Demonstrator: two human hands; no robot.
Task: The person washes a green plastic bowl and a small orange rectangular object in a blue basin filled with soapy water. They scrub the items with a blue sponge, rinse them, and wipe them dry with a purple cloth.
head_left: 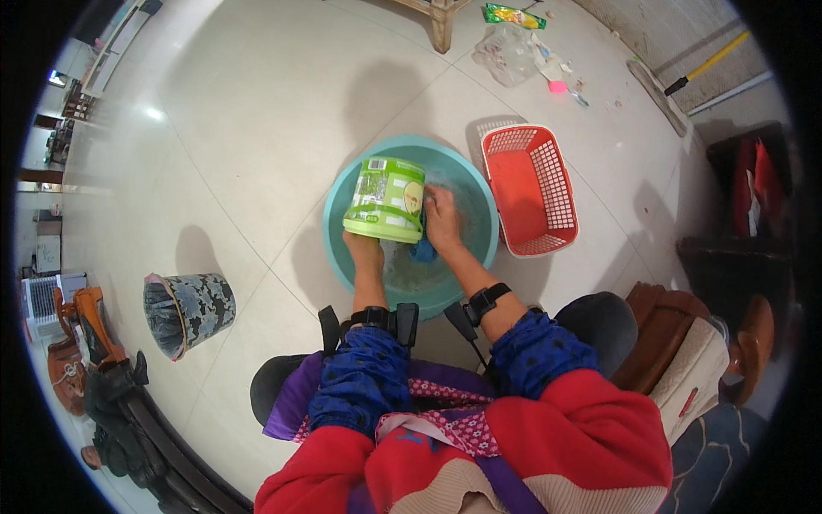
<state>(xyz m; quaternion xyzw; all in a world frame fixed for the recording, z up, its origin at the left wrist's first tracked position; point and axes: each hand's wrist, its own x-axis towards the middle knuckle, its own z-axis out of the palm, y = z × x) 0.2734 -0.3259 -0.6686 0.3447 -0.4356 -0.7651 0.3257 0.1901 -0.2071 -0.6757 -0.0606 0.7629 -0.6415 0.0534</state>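
Note:
A green and white plastic bucket (388,196) with a printed wrap and a green handle is held tilted over a teal basin (489,193). My left hand (364,249) reaches to the bucket's near rim, with its fingers hidden by the bucket. At the bucket's right side is my right hand (442,216), thumb and fingers near its base; whether they touch it is hard to tell. A blue cloth (423,248) lies beneath, between the hands, in the cloudy water of the basin.
A red and white plastic basket (521,186) stands right of the basin. A patterned bin (199,308) is at the left. Plastic bags (507,54) and scraps lie on the floor beyond, near a wooden furniture leg (442,29). A person (115,424) reclines at the lower left.

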